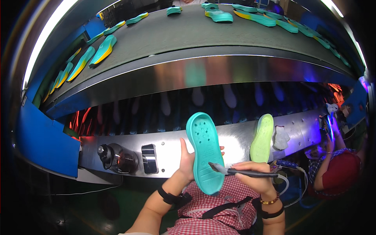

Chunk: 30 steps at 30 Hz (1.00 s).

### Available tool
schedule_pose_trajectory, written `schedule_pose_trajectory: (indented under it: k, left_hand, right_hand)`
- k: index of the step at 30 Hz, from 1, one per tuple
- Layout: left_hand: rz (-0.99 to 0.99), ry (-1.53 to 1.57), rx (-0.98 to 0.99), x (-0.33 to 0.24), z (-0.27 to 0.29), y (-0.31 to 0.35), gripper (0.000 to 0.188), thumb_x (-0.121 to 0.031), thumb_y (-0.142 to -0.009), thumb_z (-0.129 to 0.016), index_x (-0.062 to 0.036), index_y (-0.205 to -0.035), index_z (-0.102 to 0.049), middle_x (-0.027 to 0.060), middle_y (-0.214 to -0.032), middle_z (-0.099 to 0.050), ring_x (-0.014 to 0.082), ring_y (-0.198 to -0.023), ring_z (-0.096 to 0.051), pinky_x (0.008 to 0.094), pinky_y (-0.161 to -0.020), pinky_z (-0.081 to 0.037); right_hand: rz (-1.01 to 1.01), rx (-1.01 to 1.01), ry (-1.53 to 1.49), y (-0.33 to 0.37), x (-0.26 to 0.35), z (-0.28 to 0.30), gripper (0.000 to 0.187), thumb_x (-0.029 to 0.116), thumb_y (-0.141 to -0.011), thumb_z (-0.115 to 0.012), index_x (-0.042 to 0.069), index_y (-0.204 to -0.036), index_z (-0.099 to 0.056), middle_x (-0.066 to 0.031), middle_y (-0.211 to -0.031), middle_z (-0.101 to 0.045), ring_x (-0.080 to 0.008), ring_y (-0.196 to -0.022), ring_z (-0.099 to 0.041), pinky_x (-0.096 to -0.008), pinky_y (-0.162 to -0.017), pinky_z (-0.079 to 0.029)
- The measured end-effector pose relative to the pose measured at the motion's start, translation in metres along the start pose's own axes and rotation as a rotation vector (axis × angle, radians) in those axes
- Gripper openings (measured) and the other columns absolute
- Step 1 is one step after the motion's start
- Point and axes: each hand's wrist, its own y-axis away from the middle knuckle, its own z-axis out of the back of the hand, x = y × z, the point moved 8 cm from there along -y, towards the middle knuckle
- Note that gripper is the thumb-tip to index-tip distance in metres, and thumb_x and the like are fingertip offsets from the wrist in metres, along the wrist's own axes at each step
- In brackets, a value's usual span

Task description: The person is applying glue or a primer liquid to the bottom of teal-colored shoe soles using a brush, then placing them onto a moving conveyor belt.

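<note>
In front of me a teal shoe sole (pixel 205 147) is held up, its hollow inner face with small holes turned toward me. My left hand (pixel 188 159) grips it from behind, the thumb at its left edge and fingertips showing at its right edge. My right hand (pixel 256 178) is closed around the dark handle of a brush (pixel 250 172). The brush's bristle tip rests at the lower part of the sole. Beyond my right hand, a pale green shoe sole (pixel 262 138) lies on the metal ledge, beside a crumpled whitish cloth (pixel 281 138).
A metal ledge (pixel 235 145) bears a dark bottle (pixel 123 158) and a phone (pixel 149 158) on the left. Behind it a conveyor belt (pixel 172 35) carries several teal and yellow soles (pixel 103 50). Another person (pixel 340 172) is at the right. A cable (pixel 303 184) hangs near my right arm.
</note>
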Motion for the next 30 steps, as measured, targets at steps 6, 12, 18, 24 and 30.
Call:
schedule_pose_trajectory:
  k: [6,12,18,24,30]
  left_hand:
    - [0.003,-0.031,-0.305,0.019,0.029,-0.002,0.101,-0.083,-0.076,-0.015,-0.0019,-0.13,-0.042,0.0199,-0.122,-0.053,0.0323,-0.114,-0.051,0.048,-0.099,-0.04]
    - [-0.098,0.079,-0.202,-0.003,0.016,0.006,0.097,-0.083,-0.076,-0.018,-0.005,-0.128,-0.044,0.0178,-0.114,-0.056,0.0335,-0.109,-0.054,0.0508,-0.096,-0.042]
    - [-0.198,0.078,-0.06,-0.004,-0.016,-0.004,0.092,-0.082,-0.077,-0.023,-0.0115,-0.134,-0.038,0.0143,-0.111,-0.056,0.0334,-0.109,-0.052,0.0549,-0.1,-0.037]
    - [-0.188,0.107,-0.029,-0.018,-0.024,-0.001,0.094,-0.079,-0.08,-0.024,-0.004,-0.137,-0.034,0.0183,-0.128,-0.047,0.0348,-0.117,-0.049,0.0512,-0.098,-0.04]
    - [-0.2,0.094,0.077,-0.032,-0.048,-0.002,0.082,-0.069,-0.087,-0.028,-0.0047,-0.138,-0.033,0.0161,-0.133,-0.044,0.0343,-0.118,-0.048,0.0516,-0.099,-0.04]
  right_hand:
    - [0.362,-0.001,0.376,0.003,0.023,-0.042,0.021,0.0,-0.07,-0.071,0.001,-0.091,-0.068,-0.0137,-0.091,-0.068,-0.0253,-0.082,-0.068,-0.0328,-0.074,-0.054]
    - [0.355,0.27,0.057,0.003,0.058,-0.041,0.022,-0.001,-0.069,-0.072,-0.001,-0.091,-0.068,-0.0145,-0.091,-0.069,-0.0261,-0.084,-0.068,-0.0336,-0.076,-0.055]
    - [0.272,0.176,0.091,-0.009,0.048,-0.046,0.022,0.001,-0.072,-0.072,0.0,-0.094,-0.068,-0.0151,-0.097,-0.068,-0.0274,-0.092,-0.066,-0.0336,-0.084,-0.052]
    - [0.035,-0.004,-0.029,0.001,0.022,-0.012,0.025,0.0,-0.073,-0.072,0.0,-0.098,-0.068,-0.0129,-0.098,-0.069,-0.0259,-0.098,-0.065,-0.035,-0.087,-0.051]
    - [0.109,0.212,-0.349,0.008,0.019,-0.022,0.023,-0.004,-0.076,-0.068,-0.001,-0.098,-0.066,-0.0159,-0.101,-0.067,-0.0262,-0.106,-0.06,-0.038,-0.096,-0.045]
